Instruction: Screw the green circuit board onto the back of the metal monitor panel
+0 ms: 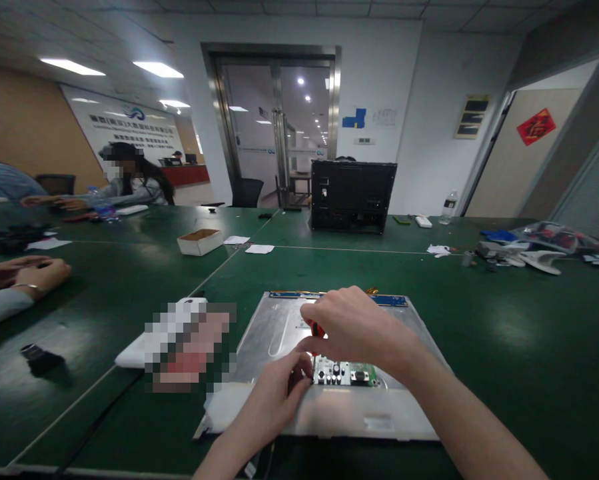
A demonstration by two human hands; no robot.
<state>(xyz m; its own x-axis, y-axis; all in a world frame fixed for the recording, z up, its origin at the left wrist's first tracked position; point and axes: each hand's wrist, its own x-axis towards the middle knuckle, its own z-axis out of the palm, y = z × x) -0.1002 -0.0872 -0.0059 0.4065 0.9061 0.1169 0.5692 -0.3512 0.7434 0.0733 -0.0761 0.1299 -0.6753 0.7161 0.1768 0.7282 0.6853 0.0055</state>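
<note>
Head view, right hand (352, 330): fingers curled round red-handled tool (315, 331)
Left hand (274, 397): fingertips pinched at green circuit board (346, 373)
Base: metal panel (274, 327), green table (504, 347)

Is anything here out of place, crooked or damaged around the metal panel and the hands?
Nothing looks damaged or spilled. The metal panel lies flat on the green table, turned slightly askew to the table's seams. The right hand holds a red-handled tool over the green circuit board, with the left hand beside it.
</note>
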